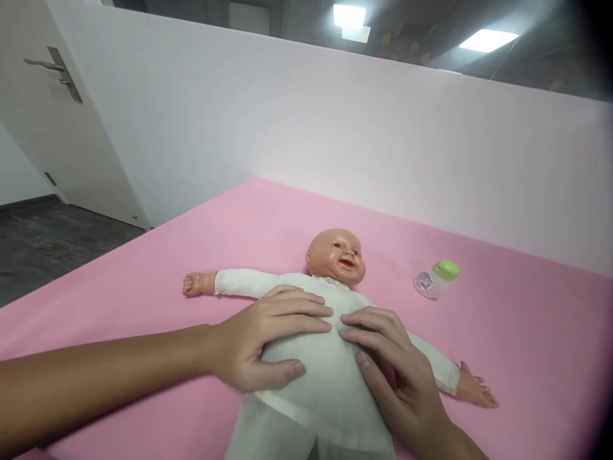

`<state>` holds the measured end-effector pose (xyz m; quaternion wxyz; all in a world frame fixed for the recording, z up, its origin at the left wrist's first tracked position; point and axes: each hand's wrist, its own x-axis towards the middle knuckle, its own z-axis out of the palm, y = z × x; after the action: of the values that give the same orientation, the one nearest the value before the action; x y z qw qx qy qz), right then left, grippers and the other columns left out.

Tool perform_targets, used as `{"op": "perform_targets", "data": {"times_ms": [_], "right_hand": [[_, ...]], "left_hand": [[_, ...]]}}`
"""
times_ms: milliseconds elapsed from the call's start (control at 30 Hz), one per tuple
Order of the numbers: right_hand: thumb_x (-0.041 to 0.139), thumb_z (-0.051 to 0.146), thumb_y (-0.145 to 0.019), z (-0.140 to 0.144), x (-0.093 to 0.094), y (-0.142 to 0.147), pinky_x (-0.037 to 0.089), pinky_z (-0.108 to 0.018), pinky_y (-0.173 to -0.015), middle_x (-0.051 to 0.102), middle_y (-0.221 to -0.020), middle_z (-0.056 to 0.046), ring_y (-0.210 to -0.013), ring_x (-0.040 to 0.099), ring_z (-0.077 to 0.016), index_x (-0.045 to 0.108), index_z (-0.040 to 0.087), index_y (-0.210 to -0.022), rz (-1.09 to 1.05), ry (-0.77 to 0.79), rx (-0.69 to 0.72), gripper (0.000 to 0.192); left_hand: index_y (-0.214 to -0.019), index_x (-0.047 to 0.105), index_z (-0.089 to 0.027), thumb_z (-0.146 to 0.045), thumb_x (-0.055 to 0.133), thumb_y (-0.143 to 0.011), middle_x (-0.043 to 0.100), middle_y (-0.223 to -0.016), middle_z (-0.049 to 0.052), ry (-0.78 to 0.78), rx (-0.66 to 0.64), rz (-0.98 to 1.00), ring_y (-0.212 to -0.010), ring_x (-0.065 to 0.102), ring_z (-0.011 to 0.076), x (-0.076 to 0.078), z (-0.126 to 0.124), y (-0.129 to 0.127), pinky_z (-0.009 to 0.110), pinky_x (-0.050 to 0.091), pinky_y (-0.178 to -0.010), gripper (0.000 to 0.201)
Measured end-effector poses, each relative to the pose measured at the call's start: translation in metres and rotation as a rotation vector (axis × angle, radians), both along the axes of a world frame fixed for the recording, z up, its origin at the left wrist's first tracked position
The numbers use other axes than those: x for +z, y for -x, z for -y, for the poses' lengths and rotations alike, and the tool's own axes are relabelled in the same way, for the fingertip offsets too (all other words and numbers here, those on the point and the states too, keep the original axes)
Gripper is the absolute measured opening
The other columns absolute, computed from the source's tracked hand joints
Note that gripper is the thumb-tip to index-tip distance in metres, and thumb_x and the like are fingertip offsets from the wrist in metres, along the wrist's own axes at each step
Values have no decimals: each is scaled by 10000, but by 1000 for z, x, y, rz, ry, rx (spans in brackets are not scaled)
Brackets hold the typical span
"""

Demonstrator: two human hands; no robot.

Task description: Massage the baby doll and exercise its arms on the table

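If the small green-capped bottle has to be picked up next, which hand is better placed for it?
Probably the right hand. It rests on the doll on the side where the bottle lies on the pink sheet. The left hand would have to cross over the doll and the right hand.

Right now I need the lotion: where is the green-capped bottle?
The green-capped bottle lies on its side on the pink sheet, right of the doll's head, beyond the right hand.

Left hand (pixel 261 338) and right hand (pixel 393 364) lie flat on the doll (pixel 320 358); a bottle (pixel 437 279) lies nearby on the pink sheet (pixel 143 268)
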<state>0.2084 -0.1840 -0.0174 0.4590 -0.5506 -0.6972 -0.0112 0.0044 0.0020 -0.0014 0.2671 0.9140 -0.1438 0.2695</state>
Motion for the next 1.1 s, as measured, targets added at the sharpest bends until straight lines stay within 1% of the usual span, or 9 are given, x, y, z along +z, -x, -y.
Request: {"op": "perform_targets", "data": {"times_ms": [233,433,533,633,800,867,933,1000,1100], "right_hand": [[543,116,-949,0,0,1,531,-493,-954,670,-1214,-105,-1187,588,-292,699,254,-1197,-1,3,1,324],[547,127,-955,-1,-3,-1,532,-500,-971,671,-1228,-100,-1208,587,-289,699,261,-1201,1,14,-29,318],[548,135,-961,-1,-6,-4,524,-516,-1018,665,-1283,-96,-1256,578,-289,695,268,-1231,-2,19,-72,335],[553,145,-963,1,-6,-3,488,-548,-1102,630,-1396,-96,-1352,536,-300,657,265,-1330,9,40,-51,400],[559,166,-959,7,-1,0,456,-569,-1159,595,-1477,-89,-1429,494,-315,570,251,-1452,72,88,105,501],[561,169,-955,7,-2,-1,455,-576,-1162,605,-1470,-85,-1429,499,-317,565,252,-1460,90,82,113,512],[568,181,-953,5,-3,-3,460,-586,-1159,612,-1464,-83,-1426,507,-319,572,260,-1455,86,76,64,508],[582,207,-951,2,-5,-5,464,-599,-1154,610,-1466,-85,-1425,509,-325,579,267,-1449,60,76,-13,502],[593,244,-949,1,-6,-6,451,-620,-1159,578,-1498,-92,-1443,485,-336,563,266,-1465,28,79,-64,517]], "left_hand": [[-1482,509,-211,-319,600,-934,591,-1465,155,3,2,5,-1376,522,358,0,0,0,586,385,-1161,566],[-1451,540,-196,-278,604,-924,630,-1404,168,22,-21,71,-1322,566,349,0,0,-1,566,431,-1128,537],[-1436,555,-180,-249,606,-914,643,-1375,173,36,-49,93,-1292,586,338,-1,0,-1,545,453,-1110,529],[-1413,573,-184,-233,599,-916,655,-1338,173,54,-32,104,-1243,608,329,-1,0,-1,533,472,-1080,500],[-1278,642,-168,-248,584,-931,670,-1173,160,111,42,103,-1092,631,296,1,1,-1,489,500,-997,361],[-1199,659,-168,-319,569,-942,661,-1072,143,135,23,88,-1004,628,281,3,2,-1,469,512,-945,312],[-1157,656,-174,-375,556,-943,645,-1012,130,140,1,77,-954,618,274,5,3,0,459,517,-916,310],[-1186,643,-182,-379,565,-936,643,-1037,133,120,-2,60,-970,615,279,6,3,0,462,516,-930,328],[-1315,604,-205,-336,603,-930,630,-1234,157,71,66,17,-1137,595,313,5,3,1,497,485,-1033,407]]}}
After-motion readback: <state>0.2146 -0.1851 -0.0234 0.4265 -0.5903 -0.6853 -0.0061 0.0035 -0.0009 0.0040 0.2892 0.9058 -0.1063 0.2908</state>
